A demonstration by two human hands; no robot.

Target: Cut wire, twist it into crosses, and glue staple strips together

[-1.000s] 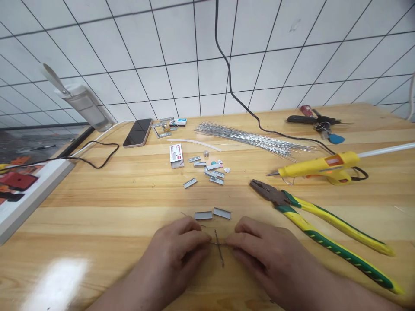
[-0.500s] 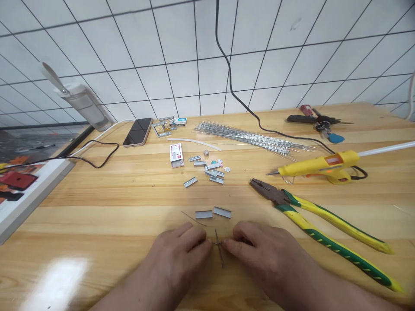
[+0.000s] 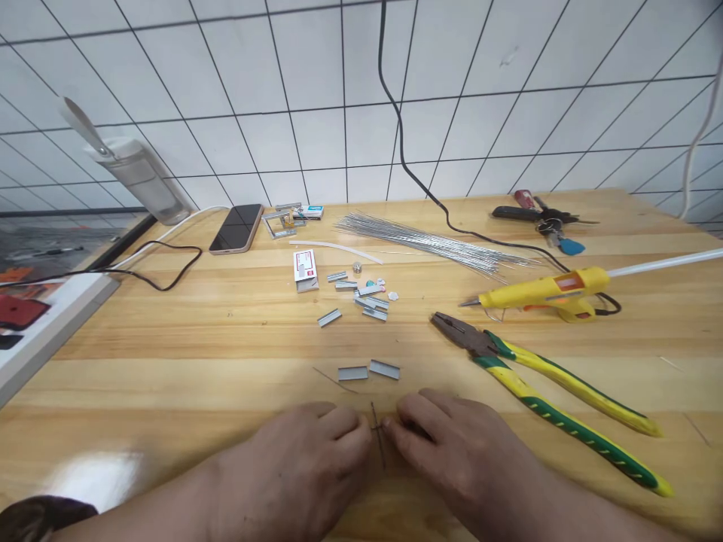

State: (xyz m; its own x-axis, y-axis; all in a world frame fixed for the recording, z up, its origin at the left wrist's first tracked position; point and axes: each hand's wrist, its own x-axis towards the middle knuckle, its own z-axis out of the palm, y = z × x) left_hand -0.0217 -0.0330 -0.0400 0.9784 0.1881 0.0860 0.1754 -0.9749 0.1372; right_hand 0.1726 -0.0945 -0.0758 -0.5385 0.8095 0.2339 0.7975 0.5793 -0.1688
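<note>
Between my two hands is a small cross of thin dark wire (image 3: 380,444), one piece running away from me and a short one crossing it. My left hand (image 3: 316,452) is closed, thumb and fingertips pinching the cross from the left. From the right my right hand (image 3: 452,444) pinches the short crosswise wire with thumb and forefinger. Just beyond the fingers lie two grey staple strips (image 3: 353,373) and a loose thin wire (image 3: 333,379). The wire ends inside the fingers are hidden.
Green-yellow pliers (image 3: 565,384) lie right, below a yellow glue gun (image 3: 547,293). Farther back are more staple strips (image 3: 329,318), a small box (image 3: 306,271), a wire bundle (image 3: 429,245), a phone (image 3: 237,229) and keys (image 3: 550,222). A power strip (image 3: 56,324) lies left.
My left hand has turned slightly, its knuckles rolling over the thumb, and its forearm has swung outward. The crossed wires stay between both hands. The view has shifted slightly; a dark shape shows at lower left.
</note>
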